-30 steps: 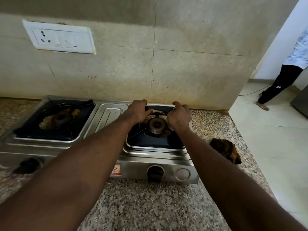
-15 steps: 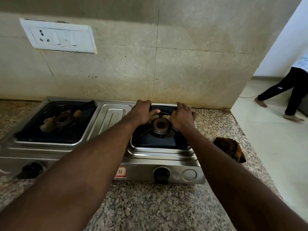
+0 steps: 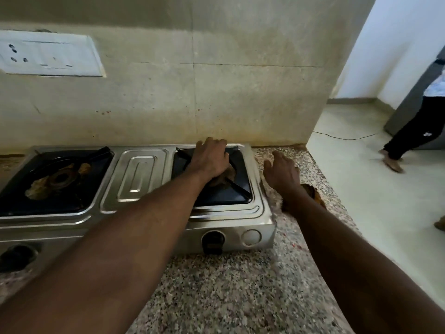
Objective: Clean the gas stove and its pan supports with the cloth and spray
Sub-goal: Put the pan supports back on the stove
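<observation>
Curling over pan support (image 3: 238, 187), left hand (image 3: 209, 160) fingers (image 3: 212, 143), right hand (image 3: 281, 174) apart

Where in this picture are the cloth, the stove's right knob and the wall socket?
cloth (image 3: 316, 195): head view, on its visible brown fold at the counter's right.
right knob (image 3: 213, 239): head view, on the middle of the black dial.
wall socket (image 3: 48, 54): head view, on the centre of the white plate.

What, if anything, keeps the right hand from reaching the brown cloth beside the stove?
Probably nothing; yes, it looks reachable. The right hand hovers open over the counter right of the stove, and the cloth lies just under its wrist, partly hidden by it.
</observation>
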